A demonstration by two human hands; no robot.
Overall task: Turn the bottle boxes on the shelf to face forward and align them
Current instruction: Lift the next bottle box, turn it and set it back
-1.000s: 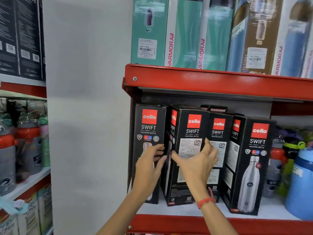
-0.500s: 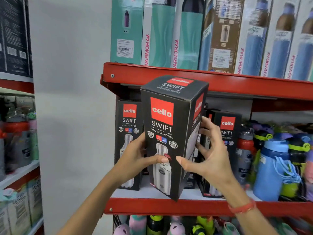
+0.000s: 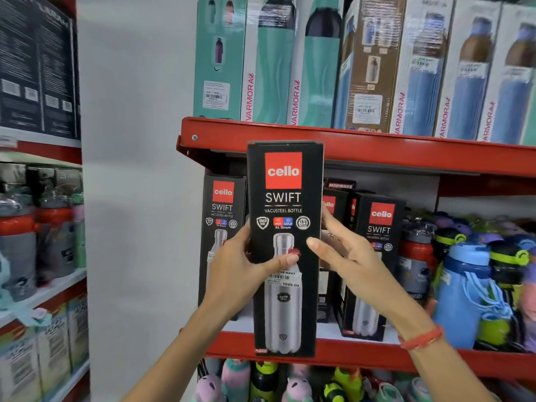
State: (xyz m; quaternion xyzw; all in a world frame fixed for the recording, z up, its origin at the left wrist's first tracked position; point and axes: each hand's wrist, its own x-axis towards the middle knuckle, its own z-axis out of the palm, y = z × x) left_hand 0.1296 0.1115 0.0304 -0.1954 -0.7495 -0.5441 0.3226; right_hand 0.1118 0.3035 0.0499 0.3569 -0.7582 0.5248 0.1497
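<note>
While both hands clasp it, left hand [image 3: 237, 274] and right hand [image 3: 351, 265] flank the upright box [image 3: 285, 198].

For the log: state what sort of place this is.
Most likely a retail shop aisle: red shelving packed with boxed bottles, loose water bottles, and a barcode price sticker on the held box.

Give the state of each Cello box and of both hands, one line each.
Held Cello Swift box: lifted off shelf, upright, front facing camera.
Leftmost shelf box: standing, front forward.
Right shelf box: standing, slightly angled.
Left hand: gripping held box.
Right hand: fingers spread on box's right side.
</note>
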